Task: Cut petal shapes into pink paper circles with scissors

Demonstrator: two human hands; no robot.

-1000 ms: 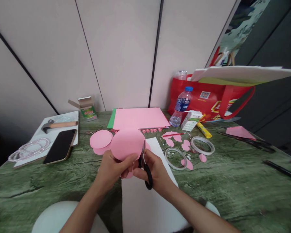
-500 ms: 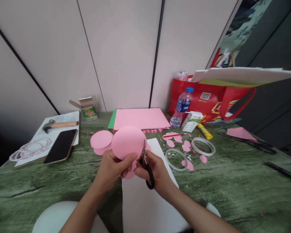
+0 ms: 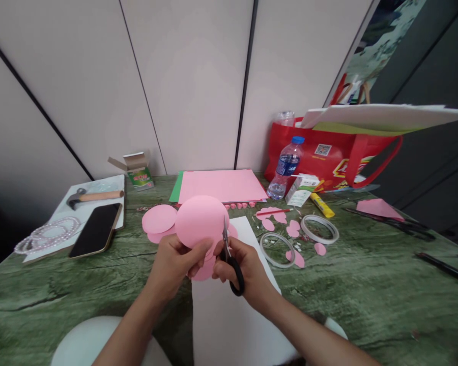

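My left hand [image 3: 173,267] pinches a round pink paper piece [image 3: 201,219] and holds it upright above the green table [image 3: 80,284]. My right hand [image 3: 244,272] grips black-handled scissors [image 3: 230,256], whose blades meet the paper's right edge. A smaller pink flap hangs below the circle between my two hands. A white sheet [image 3: 229,310] lies under my hands. More pink circles [image 3: 159,219] rest on the table just left of the held piece.
Pink and green sheets [image 3: 219,185] lie at the back. Two tape rings [image 3: 277,249], pink petal cutouts [image 3: 292,229], a glue stick [image 3: 321,205], a water bottle [image 3: 285,168] and a red bag [image 3: 328,152] stand right. A phone [image 3: 95,230], a hammer [image 3: 93,196] and beads [image 3: 46,234] lie left.
The pink circle has turned slightly in my left hand and the scissors have moved along its edge. The hanging flap below has grown a little.
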